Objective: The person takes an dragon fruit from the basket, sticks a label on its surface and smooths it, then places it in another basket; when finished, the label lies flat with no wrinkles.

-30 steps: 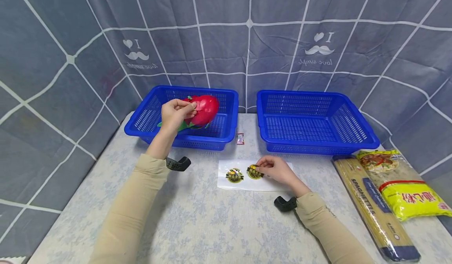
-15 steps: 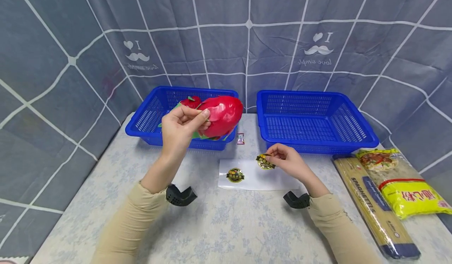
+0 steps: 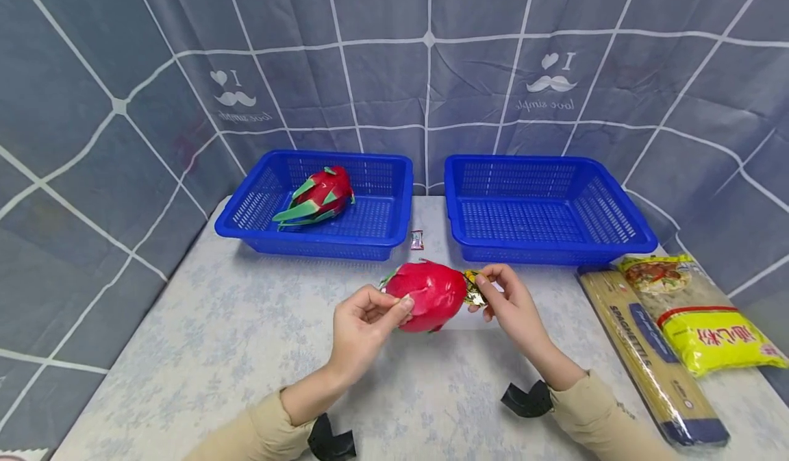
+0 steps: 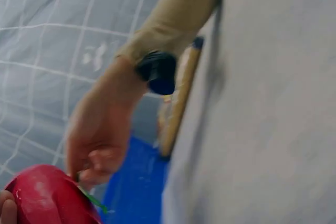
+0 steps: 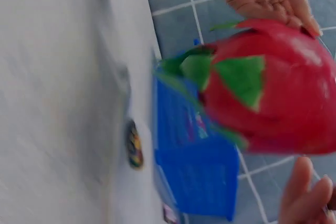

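Observation:
Above the middle of the table in the head view, the left hand (image 3: 364, 338) pinches a red dragon fruit (image 3: 431, 295) at its near left side. At the fruit's right end, the right hand (image 3: 514, 310) pinches a gold and black sticker (image 3: 474, 290) between thumb and fingers. The right wrist view shows the fruit (image 5: 283, 87) with green leaf tips, between the two hands. In the left wrist view, the right hand (image 4: 105, 129) is beside the fruit (image 4: 50, 198). White sticker paper (image 3: 465, 320) lies below, mostly hidden by the fruit.
A second dragon fruit (image 3: 327, 190) lies in the left blue basket (image 3: 320, 247). The right blue basket (image 3: 548, 254) stands beside it, with a small candy packet (image 3: 417, 240) between them. Spaghetti (image 3: 653, 358) and a yellow-labelled bag (image 3: 715, 338) lie at right. Another sticker (image 5: 134, 145) is on the paper.
The left hand has carried the dragon fruit out of the left basket, toward the right and nearer. The right hand has lifted a sticker off the paper and brought it beside the fruit.

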Demonstrator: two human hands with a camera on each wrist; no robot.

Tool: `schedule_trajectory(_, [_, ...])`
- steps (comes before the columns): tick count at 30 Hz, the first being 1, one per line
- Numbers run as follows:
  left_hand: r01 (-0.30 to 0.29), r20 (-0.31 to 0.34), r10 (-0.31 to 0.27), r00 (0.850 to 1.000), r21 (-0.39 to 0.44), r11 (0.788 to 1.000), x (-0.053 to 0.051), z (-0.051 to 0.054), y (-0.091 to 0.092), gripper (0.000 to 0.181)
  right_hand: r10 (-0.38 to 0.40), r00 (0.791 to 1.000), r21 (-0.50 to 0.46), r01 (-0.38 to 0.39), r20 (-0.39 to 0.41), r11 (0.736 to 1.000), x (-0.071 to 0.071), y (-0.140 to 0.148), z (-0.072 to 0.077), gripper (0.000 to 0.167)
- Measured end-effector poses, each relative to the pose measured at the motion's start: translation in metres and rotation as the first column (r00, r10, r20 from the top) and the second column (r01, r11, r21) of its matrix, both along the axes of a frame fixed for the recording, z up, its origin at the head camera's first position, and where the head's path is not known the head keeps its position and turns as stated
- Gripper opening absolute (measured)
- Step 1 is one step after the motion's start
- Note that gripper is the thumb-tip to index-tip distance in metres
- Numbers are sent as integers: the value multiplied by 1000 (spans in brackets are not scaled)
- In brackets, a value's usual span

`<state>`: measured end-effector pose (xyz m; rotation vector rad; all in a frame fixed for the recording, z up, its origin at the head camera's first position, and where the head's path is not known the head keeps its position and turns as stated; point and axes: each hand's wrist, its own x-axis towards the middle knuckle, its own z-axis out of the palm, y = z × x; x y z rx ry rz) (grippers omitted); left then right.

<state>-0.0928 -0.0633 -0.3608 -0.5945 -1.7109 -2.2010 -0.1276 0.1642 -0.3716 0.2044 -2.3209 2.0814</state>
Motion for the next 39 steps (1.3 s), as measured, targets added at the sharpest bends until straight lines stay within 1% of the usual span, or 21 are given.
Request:
schedule_trajectory(3, [-14,-19,13,1000,-50,999,10,-17,6,11,-50,999,-98,52,18,994,9,-2,-5,18])
schedule_trajectory(5, [-46,-28,43,999,-99,994,15,-28,10,10,-74,997,-148,77,31,986,13,-3,-8,17])
schedule_trajectory(8, [-87,-36,82,996,-181,980,19,-42,15,11,-82,996,-212,89,39,973,17,-5,-12,13])
schedule_trajectory(11, [-84,-32,78,996,-243,966,22,-52,17,12,-66,997,-239,73,36,968,19,-8,-16,11])
schedule_trajectory(14, [-59,-27,53,998,-329,942,24,-55,17,11,-33,998,-220,42,46,975,21,-12,-20,10])
schedule_trajectory(16, [-48,-35,37,999,-399,916,24,-53,16,11,-8,998,-191,19,59,981,23,-14,-22,12])
schedule_trajectory(17, [-51,-51,32,998,-440,896,24,-52,15,12,-1,998,-179,13,66,984,24,-15,-23,13])
schedule_trajectory(19, [-96,-122,36,992,-527,845,23,-49,13,13,9,997,-154,2,71,988,25,-16,-25,16])
schedule_trajectory(20, [-123,-158,41,987,-558,821,23,-48,12,14,13,997,-144,-2,71,990,25,-16,-26,17])
schedule_trajectory(21, [-158,-208,43,977,-580,799,22,-47,11,14,16,997,-141,-6,70,990,26,-17,-26,18])
schedule_trajectory(23, [-216,-287,43,957,-607,765,18,-47,10,14,29,998,-137,-20,59,990,27,-16,-27,19])
schedule_trajectory(24, [-230,-314,33,949,-615,754,16,-47,9,14,36,998,-131,-29,53,991,27,-16,-27,20])
schedule_trajectory(25, [-219,-315,15,949,-624,750,13,-47,7,14,47,998,-125,-40,49,991,27,-16,-27,20])
schedule_trajectory(26, [-191,-298,-9,954,-635,748,11,-47,6,15,55,997,-117,-49,46,992,27,-16,-28,20])
schedule_trajectory(28, [-108,-231,-65,971,-663,740,6,-48,3,18,66,997,-104,-61,45,993,28,-17,-27,20])
schedule_trajectory(30, [-40,-166,-107,980,-695,718,2,-47,-1,24,59,997,-83,-56,45,995,27,-17,-27,20])
schedule_trajectory(32, [-1,-116,-121,986,-726,688,0,-46,-3,35,52,998,-66,-49,32,997,27,-16,-28,19])
schedule_trajectory(33, [-6,-116,-121,986,-743,669,-2,-45,-4,43,49,999,-58,-48,22,997,26,-16,-28,18])
schedule_trajectory(36, [-40,-133,-111,985,-798,601,-4,-41,-7,65,58,998,-35,-59,-26,998,24,-14,-29,16])
schedule_trajectory(38, [-57,-142,-110,984,-827,559,-5,-38,-9,70,79,996,-28,-80,-50,996,23,-12,-29,16])
schedule_trajectory(39, [-63,-147,-114,983,-838,543,-6,-37,-9,70,89,994,-25,-90,-57,996,23,-11,-29,16])
